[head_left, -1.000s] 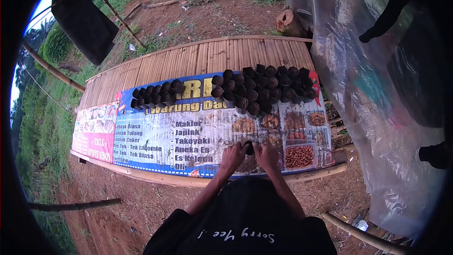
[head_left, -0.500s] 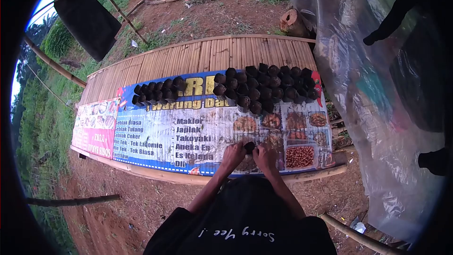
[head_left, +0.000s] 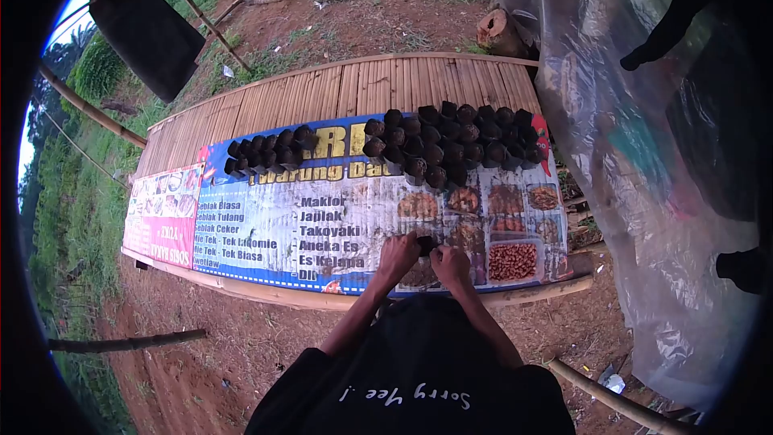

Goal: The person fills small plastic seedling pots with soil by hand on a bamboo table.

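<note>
A small black planting bag is held between my two hands, above the printed banner near the table's front edge. My left hand is closed on the bag's left side, its fingers over the upper rim. My right hand pinches the right side. The bag's contents are too dark to make out. To the right of my right hand sits a clear tray of reddish-brown seeds. Farther back stand many similar black bags, in a large group and a smaller group to its left.
The banner covers much of a bamboo-slat table. A clear plastic sheet hangs along the right side. A cut log lies behind the table, and bamboo poles stand at the left.
My left hand has shifted slightly up and forward along the bag. The bag has moved a little away from my body; my right hand stays close by it.
</note>
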### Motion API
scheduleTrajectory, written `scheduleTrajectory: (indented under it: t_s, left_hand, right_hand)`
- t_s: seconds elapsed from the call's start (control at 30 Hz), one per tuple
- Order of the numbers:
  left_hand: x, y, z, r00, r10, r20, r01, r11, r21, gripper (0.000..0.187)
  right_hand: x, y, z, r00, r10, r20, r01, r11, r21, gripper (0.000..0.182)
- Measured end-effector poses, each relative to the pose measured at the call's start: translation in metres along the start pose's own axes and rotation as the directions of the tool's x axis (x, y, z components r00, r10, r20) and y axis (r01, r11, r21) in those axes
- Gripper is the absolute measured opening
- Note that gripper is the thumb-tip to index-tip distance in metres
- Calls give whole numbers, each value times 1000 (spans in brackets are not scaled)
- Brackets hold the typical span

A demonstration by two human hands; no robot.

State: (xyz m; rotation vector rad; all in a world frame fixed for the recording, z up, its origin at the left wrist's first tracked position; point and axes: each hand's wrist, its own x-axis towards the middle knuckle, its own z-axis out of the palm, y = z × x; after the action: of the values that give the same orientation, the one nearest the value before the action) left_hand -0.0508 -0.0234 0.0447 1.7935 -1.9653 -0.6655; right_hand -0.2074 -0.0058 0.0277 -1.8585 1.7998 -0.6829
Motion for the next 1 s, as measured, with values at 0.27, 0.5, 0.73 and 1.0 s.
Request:
scheduleTrajectory:
  t_s: [0.27, 0.5, 0.73, 1.0]
  left_hand:
    - [10, -8, -1, 995, 93, 28, -94, 995, 17, 13]
    - [-16, 9, -10, 990, -139, -5, 138, 986, -96, 33]
    - [-20, 5, 4, 996, -91, -3, 90, 987, -134, 20]
    - [-13, 1, -3, 999, -45, -2, 45, 988, -147, 14]
  right_hand:
    - [-9, 6, 7, 998, -52, 26, 53, 998, -27, 30]
    - [8, -8, -21, 992, -82, -92, 73, 992, -98, 37]
    - [15, 1, -11, 968, -243, -64, 233, 963, -136, 24]
    - [3, 2, -7, 972, -230, -39, 227, 971, -76, 19]
